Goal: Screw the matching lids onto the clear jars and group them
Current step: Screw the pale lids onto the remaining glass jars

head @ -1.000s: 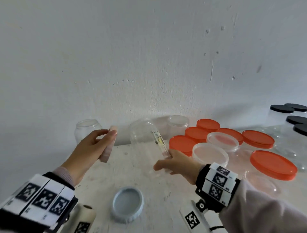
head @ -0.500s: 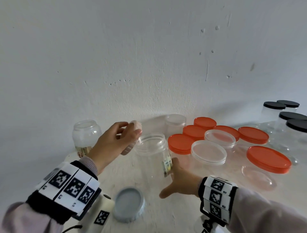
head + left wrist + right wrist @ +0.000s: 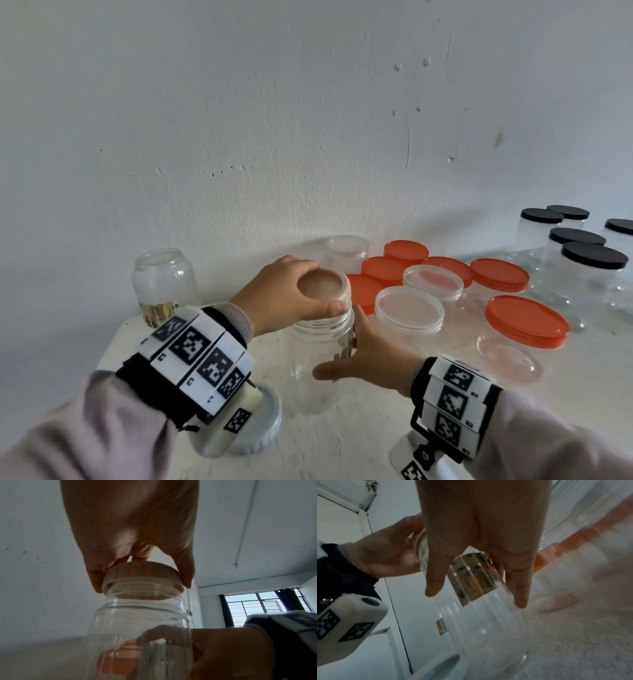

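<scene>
**Lid now seated on jar mouth**

Moved from beside the jar rim to on top of it: translucent lid (image 3: 324, 285), pinched at its edge between thumb and fingers of left hand (image 3: 279, 298). Gripped around the body by right hand (image 3: 368, 359): clear jar (image 3: 317, 370), upright on white table (image 3: 359, 442). Just right: orange-lidded jars (image 3: 527, 320). Far right: black-lidded jars (image 3: 594, 255). Lying at near left: grey lid (image 3: 265, 428).
</scene>
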